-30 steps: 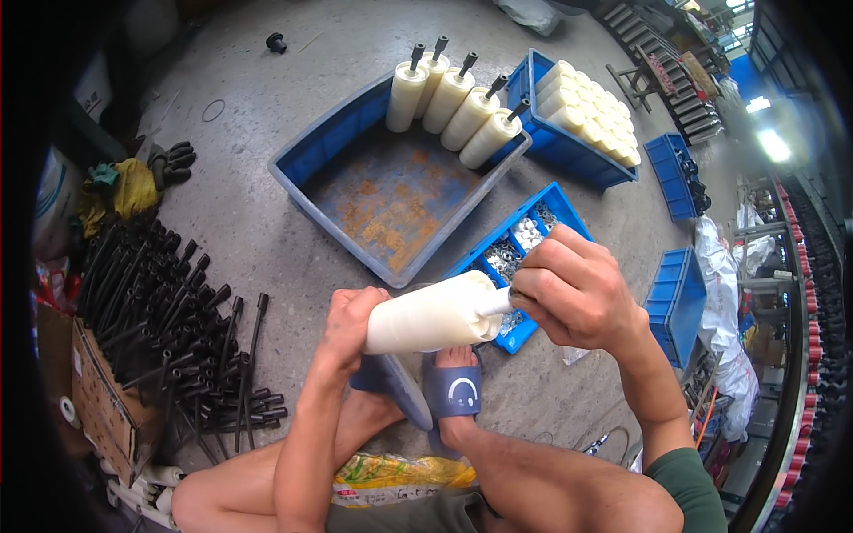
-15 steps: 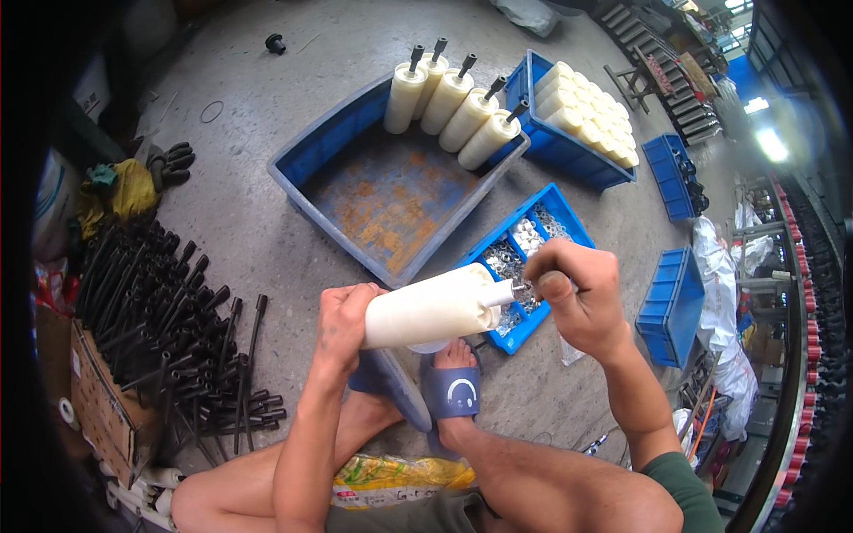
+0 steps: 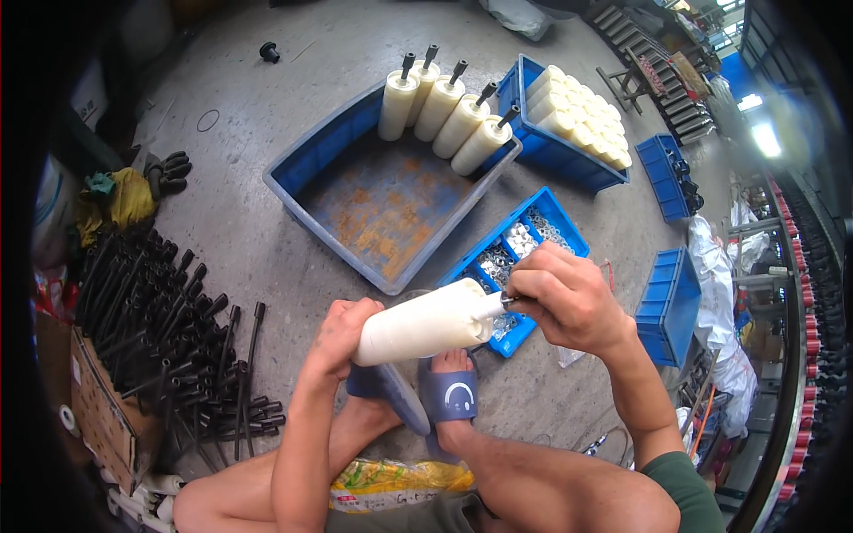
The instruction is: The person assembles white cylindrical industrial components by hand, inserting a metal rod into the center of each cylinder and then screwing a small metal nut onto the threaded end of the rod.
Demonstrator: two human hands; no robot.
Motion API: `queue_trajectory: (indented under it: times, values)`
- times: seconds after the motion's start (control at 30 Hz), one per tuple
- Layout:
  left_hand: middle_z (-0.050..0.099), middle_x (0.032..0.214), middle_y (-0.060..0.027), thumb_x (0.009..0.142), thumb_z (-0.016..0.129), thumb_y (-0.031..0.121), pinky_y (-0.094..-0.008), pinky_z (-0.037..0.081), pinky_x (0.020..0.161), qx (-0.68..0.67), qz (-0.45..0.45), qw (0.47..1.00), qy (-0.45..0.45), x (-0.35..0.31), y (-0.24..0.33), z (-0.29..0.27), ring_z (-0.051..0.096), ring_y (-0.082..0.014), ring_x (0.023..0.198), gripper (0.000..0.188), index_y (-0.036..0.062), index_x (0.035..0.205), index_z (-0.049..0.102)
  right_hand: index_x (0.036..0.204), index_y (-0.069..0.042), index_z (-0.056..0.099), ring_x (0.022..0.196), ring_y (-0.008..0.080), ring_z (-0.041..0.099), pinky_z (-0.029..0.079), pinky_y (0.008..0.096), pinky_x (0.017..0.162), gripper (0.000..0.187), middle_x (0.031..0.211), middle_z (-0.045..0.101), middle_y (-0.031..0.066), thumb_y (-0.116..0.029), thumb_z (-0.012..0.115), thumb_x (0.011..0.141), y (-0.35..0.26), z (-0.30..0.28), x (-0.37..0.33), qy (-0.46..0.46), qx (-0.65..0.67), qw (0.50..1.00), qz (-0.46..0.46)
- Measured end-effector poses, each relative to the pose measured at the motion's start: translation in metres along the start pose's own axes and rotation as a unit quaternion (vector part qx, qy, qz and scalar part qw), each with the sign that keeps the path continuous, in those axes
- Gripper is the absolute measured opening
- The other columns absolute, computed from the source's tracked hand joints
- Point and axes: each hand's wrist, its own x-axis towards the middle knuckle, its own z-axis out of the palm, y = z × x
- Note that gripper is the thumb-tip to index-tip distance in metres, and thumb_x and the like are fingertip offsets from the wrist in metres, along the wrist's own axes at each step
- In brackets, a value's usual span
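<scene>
My left hand [image 3: 342,338] is wrapped round the far-left end of a cream-white plastic roller [image 3: 418,330], held nearly level above my feet. From the roller's right end a narrower pale sleeve [image 3: 485,306] sticks out. My right hand [image 3: 569,298] pinches at the tip of that sleeve, where a small dark part [image 3: 509,302] shows between the fingertips; its kind is mostly hidden. Below that hand sits a blue divided tray [image 3: 566,218] of small metal rings and white pieces. Beyond, a big blue bin [image 3: 391,213] holds several upright cream rollers [image 3: 442,107] with black rods in their tops.
Stacked cream rollers fill a blue crate [image 3: 569,160] at the back. Many black rods [image 3: 169,338] lie heaped on my left by a cardboard box [image 3: 111,404]. Gloves [image 3: 166,171] lie beyond them. Another blue crate [image 3: 666,306] and metal racking [image 3: 782,355] stand right.
My right fingers have come in and closed at the sleeve's tip, covering the thin metal end seen before. The roller has dropped slightly in view and shifted a little left.
</scene>
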Motion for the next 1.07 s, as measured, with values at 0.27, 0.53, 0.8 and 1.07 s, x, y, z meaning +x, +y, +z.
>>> queue_trajectory:
  times: [0.27, 0.53, 0.8, 1.07]
  values:
    - [0.067, 0.069, -0.0062, 0.086, 0.059, 0.021, -0.0298, 0.044, 0.059, -0.001, 0.077, 0.996, 0.035, 0.007, -0.015, 0.006, 0.058, -0.0135, 0.062, 0.031, -0.0055, 0.078, 0.073, 0.064, -0.003, 0.058, 0.046, 0.0304, 0.047, 0.039, 0.0372, 0.046, 0.031, 0.055, 0.045, 0.013, -0.014, 0.073, 0.089, -0.011, 0.014, -0.015, 0.017, 0.005, 0.977, 0.215]
    - [0.067, 0.069, -0.0067, 0.087, 0.057, 0.021, -0.0301, 0.044, 0.059, 0.0, 0.069, 0.997, 0.045, 0.003, -0.009, 0.002, 0.058, -0.0136, 0.061, 0.033, -0.0065, 0.078, 0.072, 0.096, -0.002, 0.068, 0.067, 0.0206, 0.07, 0.055, 0.0304, 0.06, 0.017, 0.085, 0.071, 0.0109, 0.0, 0.077, 0.082, -0.01, 0.012, -0.023, 0.071, 0.096, 0.977, 0.175]
    - [0.061, 0.063, -0.0025, 0.088, 0.059, 0.023, -0.0308, 0.038, 0.053, 0.004, 0.038, 0.999, 0.025, 0.005, -0.005, 0.009, 0.052, -0.0115, 0.055, 0.032, -0.0011, 0.069, 0.069, 0.089, -0.003, 0.065, 0.06, 0.0301, 0.062, 0.048, 0.0355, 0.053, 0.006, 0.073, 0.064, 0.0116, -0.005, 0.07, 0.088, 0.003, 0.01, -0.019, 0.018, 0.032, 0.99, 0.137]
    - [0.066, 0.069, -0.0046, 0.086, 0.062, 0.029, -0.034, 0.046, 0.061, 0.083, 0.068, 0.99, 0.09, 0.0, -0.029, -0.03, 0.06, -0.0167, 0.066, 0.032, -0.0009, 0.08, 0.073, 0.078, -0.003, 0.06, 0.047, 0.0151, 0.053, 0.046, 0.0312, 0.05, 0.026, 0.06, 0.061, 0.0057, -0.011, 0.054, 0.102, -0.006, 0.057, -0.002, -0.008, 0.199, 0.918, 0.342]
